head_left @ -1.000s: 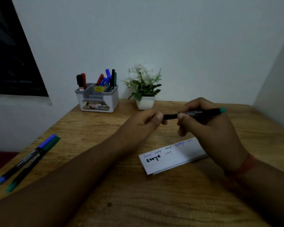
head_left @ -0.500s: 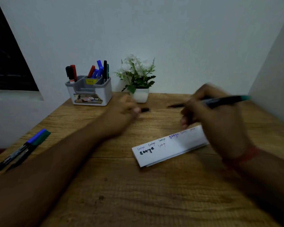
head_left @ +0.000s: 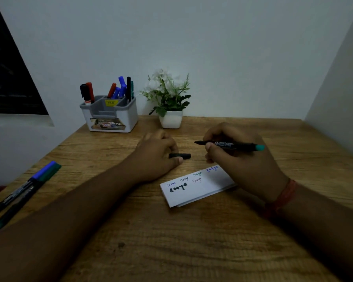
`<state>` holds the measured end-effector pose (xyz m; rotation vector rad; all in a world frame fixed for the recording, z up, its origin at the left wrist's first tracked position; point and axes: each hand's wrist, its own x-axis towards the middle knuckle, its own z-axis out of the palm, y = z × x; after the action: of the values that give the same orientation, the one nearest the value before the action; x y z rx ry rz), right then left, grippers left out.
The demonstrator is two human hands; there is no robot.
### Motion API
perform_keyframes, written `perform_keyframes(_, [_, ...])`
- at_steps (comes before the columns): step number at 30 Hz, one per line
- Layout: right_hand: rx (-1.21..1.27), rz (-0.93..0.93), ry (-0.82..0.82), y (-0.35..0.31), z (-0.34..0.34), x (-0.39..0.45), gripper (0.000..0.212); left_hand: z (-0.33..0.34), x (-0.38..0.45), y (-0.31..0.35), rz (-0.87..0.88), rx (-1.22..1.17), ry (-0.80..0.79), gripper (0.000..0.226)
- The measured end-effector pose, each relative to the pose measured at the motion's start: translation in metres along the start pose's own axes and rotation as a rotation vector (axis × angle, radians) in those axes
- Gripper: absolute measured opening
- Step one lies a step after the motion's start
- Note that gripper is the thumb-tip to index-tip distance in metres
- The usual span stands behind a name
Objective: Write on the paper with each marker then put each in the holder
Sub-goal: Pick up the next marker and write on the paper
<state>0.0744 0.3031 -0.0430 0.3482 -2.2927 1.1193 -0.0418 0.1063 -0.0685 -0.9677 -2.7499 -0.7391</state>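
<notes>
— Now, item one: marker, uncapped, black barrel with teal end, nib pointing left. Where is it?

— Held level above the desk in the right hand, fingers curled round the barrel, just beyond the paper. Item two: cap, pinched at the left hand fingertips, low over the wood.

— Next step, in your judgement?

— Writing. Tilt the nib down onto a bare stretch of paper (the near strip looks free, the top edge already carries several words), and steady the sheet with the left hand so it does not slide. Keep the cap close for recapping.

— Against half a second ago?

— Both hands sit lower and closer together; the cap has come from out near the plant to just above the sheet; the marker has dropped from a raised tilt to level.

— Remaining stock?

— Two markers at the desk's left edge; holder at the back, several markers in it.
</notes>
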Motion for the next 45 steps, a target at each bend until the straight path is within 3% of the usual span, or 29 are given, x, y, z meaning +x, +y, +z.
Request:
perform_keyframes(5, [0.011,0.031,0.003,0.003,0.003,0.001,0.011,0.002,0.000,0.001,-0.013,0.108,0.008,0.032])
perform_keyframes(10, [0.040,0.080,0.053,-0.003,-0.001,0.005,0.020,0.006,0.002,0.002,-0.043,0.159,0.043,0.061])
perform_keyframes(14, [0.142,0.150,0.134,-0.016,-0.022,0.015,0.008,0.010,0.000,0.005,-0.055,0.172,0.056,0.070])
perform_keyframes(22, [0.071,0.397,-0.068,-0.013,-0.007,-0.016,0.011,0.018,-0.006,0.013,-0.025,0.253,-0.004,0.079])
perform_keyframes(26, [0.036,0.434,-0.134,-0.004,-0.003,-0.023,0.012,0.026,-0.008,0.014,0.021,0.339,-0.016,0.080])
perform_keyframes(45, [-0.023,0.469,-0.139,0.003,-0.002,-0.027,0.012,0.035,-0.006,0.009,0.003,0.397,-0.011,0.079])
